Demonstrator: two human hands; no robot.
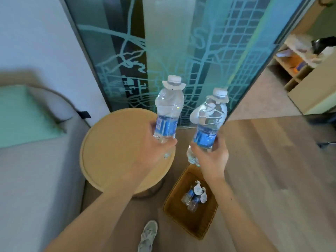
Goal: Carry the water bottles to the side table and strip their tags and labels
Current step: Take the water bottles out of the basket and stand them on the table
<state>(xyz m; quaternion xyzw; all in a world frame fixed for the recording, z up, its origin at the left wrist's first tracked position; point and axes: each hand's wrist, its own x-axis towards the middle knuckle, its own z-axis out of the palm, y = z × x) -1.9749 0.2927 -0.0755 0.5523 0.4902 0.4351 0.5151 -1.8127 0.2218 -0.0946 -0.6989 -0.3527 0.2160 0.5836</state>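
Head view. Gripped a water bottle in the left hand, near the middle of the frame, fingers and thumb curled round its lower part just under its blue label. Held it close to upright, cap toward 12 o'clock, in the air against the 3 o'clock edge of the round wooden table; could not tell how far above the tabletop. Noted a white paper tag round its neck, just below the cap.

Gripped a second water bottle in the right hand, at 3 o'clock of the first and apart from it, fingers and thumb curled round it at the lower edge of its own label. Held it tilted, cap toward 1 o'clock, base toward 7 o'clock. Noted a second tag at its neck, partly blurred.

Saw a woven basket on the wooden floor at 6 o'clock of the right hand, near the table's foot, with more bottles lying in it, blue-labelled and white-tagged. Saw a pale shoe at 8 o'clock of the basket, a grey upholstered seat with a green cushion at 9 o'clock of the table, a glass panel with a street-map pattern at 12 o'clock, and blurred shelving at 2 o'clock.
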